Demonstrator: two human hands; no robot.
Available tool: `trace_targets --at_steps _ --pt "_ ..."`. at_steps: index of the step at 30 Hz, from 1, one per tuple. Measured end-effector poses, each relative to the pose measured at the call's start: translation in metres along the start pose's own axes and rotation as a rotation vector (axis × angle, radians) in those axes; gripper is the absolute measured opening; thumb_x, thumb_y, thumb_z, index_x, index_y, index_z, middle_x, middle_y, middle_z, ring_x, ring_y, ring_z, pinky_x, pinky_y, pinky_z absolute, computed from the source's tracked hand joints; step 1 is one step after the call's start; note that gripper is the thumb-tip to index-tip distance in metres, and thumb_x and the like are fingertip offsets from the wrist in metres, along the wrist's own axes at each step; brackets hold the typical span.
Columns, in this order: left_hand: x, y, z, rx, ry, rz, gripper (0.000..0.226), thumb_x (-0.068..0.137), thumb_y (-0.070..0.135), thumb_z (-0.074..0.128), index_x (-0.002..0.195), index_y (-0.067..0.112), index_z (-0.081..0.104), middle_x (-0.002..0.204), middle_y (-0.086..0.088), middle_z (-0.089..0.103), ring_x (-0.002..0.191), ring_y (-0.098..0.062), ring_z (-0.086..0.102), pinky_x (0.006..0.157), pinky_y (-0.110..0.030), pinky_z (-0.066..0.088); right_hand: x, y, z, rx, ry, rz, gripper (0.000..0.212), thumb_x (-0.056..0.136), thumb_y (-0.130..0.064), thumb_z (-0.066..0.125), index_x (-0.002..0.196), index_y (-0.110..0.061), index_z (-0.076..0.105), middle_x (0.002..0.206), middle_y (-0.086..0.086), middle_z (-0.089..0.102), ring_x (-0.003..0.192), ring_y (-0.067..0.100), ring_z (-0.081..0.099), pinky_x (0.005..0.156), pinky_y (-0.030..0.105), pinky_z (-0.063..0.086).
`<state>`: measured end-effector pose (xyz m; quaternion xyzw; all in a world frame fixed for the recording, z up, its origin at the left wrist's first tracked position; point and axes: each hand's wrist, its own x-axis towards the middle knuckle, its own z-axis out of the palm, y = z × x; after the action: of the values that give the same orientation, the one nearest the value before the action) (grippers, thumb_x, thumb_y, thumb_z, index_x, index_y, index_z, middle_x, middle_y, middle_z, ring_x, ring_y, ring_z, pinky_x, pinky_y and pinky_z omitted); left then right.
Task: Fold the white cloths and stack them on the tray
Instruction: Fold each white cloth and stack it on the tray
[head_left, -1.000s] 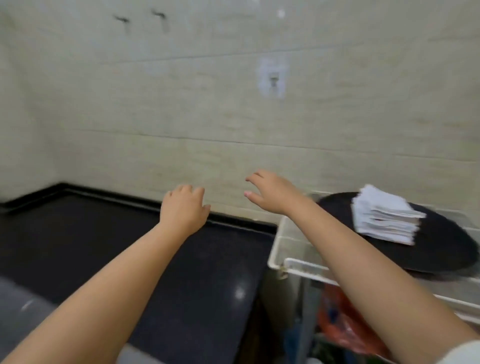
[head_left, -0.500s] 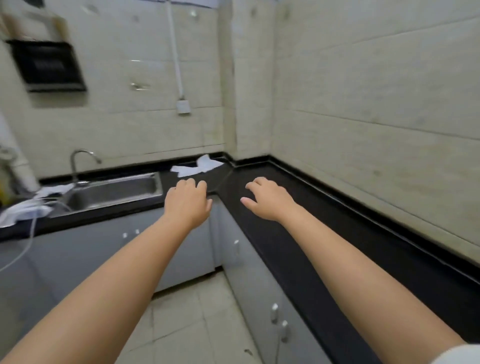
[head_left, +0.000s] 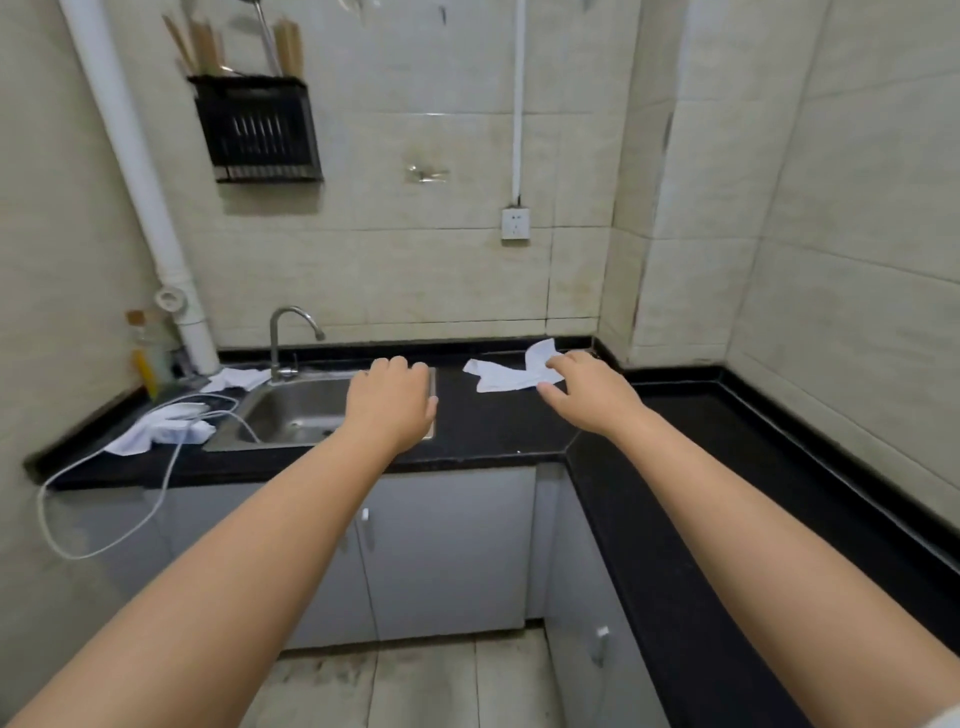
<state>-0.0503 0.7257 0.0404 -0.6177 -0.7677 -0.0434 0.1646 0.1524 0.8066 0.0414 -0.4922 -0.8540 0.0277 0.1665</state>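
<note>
Crumpled white cloth (head_left: 506, 375) lay unfolded on the black counter (head_left: 498, 431), near the back corner, to the right of the sink (head_left: 311, 410). Reached toward by the right hand (head_left: 587, 392), fingers spread and lightly bent, fingertips at or just over the cloth's right edge; contact could not be told for certain. Nothing pinched. Left hand (head_left: 390, 400) hung over the sink's right rim, fingers relaxed and loosely bent, holding nothing.

Judged as the fetching step: picking up the next cloth, with folding not yet begun on it. Next move seemed to call for a pinch on an edge or corner, a lift clear of the counter, then a shake or spread flat before folding. Tray not in sight, so a turn away from this corner would probably be needed for stacking.

More white cloths (head_left: 161, 428) lay left of the sink, tangled with a white cable (head_left: 104, 519); another small one (head_left: 234, 378) sat by the tap (head_left: 283, 338). Farther out: a wall socket (head_left: 515, 223), a black utensil rack (head_left: 257, 130), a bottle (head_left: 143, 348) by the pipe (head_left: 150, 208).

No brand, label or writing legible anywhere.
</note>
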Motion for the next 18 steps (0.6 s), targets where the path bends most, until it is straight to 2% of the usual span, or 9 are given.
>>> trace_targets --at_steps 6,11,18 --pt "0.111 -0.021 0.07 -0.039 -0.044 -0.009 0.037 0.096 0.036 0.041 0.121 0.009 0.046 0.121 -0.012 0.052 0.114 -0.03 0.047 0.087 -0.038 0.042 0.116 0.037 0.06 -0.019 -0.056 0.029 0.044 0.094 -0.034 0.041 0.131 -0.011 0.045 0.136 0.009 0.047 0.123 0.027 0.046 0.095 0.04 0.043" --pt "0.233 -0.034 0.127 -0.022 -0.081 0.063 0.038 0.097 0.037 0.038 0.123 0.01 0.044 0.124 -0.011 0.05 0.116 -0.029 0.045 0.087 -0.037 0.041 0.23 0.072 0.094 -0.031 -0.059 0.118 0.044 0.094 -0.031 0.042 0.134 -0.011 0.042 0.14 0.01 0.044 0.126 0.027 0.043 0.099 0.041 0.041" --pt "0.382 -0.026 0.192 -0.046 -0.154 0.178 0.038 0.096 0.035 0.038 0.124 0.01 0.044 0.125 -0.011 0.05 0.117 -0.03 0.045 0.087 -0.038 0.041 0.35 0.128 0.146 -0.011 -0.096 0.255 0.041 0.092 -0.028 0.044 0.129 -0.011 0.047 0.133 0.012 0.05 0.117 0.03 0.051 0.093 0.043 0.046"
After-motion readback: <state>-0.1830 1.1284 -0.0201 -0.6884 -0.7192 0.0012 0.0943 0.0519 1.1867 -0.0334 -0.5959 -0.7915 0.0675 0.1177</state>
